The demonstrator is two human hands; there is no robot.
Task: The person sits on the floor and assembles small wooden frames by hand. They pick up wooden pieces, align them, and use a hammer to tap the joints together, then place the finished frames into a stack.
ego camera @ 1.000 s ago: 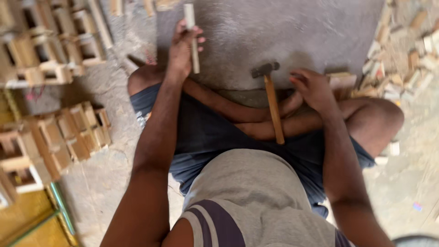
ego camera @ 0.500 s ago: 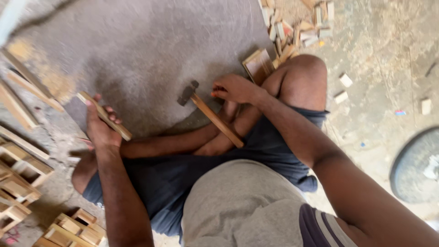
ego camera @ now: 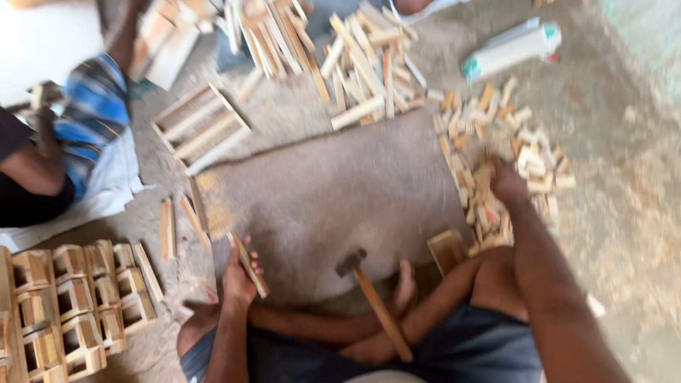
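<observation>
Left hand (ego camera: 237, 280) is wrapped around a thin flat wooden slat (ego camera: 250, 266), pale raw wood, tilted diagonally, low over the near left edge of the grey slab (ego camera: 333, 191). The slab is flat, rough and stone-like with a dusty matt surface, and serves as the worktop on the floor. Right hand (ego camera: 507, 181) is stretched out to the right, down in a pile of small wooden blocks (ego camera: 518, 152): short, chunky, light offcuts heaped loosely just beside the slab's right edge. Fingers are buried among the blocks and blurred, so I cannot tell whether the hand is wide, narrow or holding a piece.

A hammer (ego camera: 372, 298) lies loose, held by neither hand: dark metal head on the slab's near edge, long straight wooden handle running back across the crossed legs. A small square wooden block (ego camera: 448, 250) sits at the slab's near right corner, by the knee.

Beyond the slab lies a heap of long slats (ego camera: 362, 64), a ladder-like wooden frame (ego camera: 201, 128) flat on the ground, and a white plastic bottle (ego camera: 512, 48) on its side. Loose short slats (ego camera: 177, 223) lie left of the slab. Stacked boxy crates (ego camera: 71, 298), open-celled raw wood, stand at lower left. Another person (ego camera: 50, 156) sits at far left in blue striped cloth. The floor is gritty with sawdust.
</observation>
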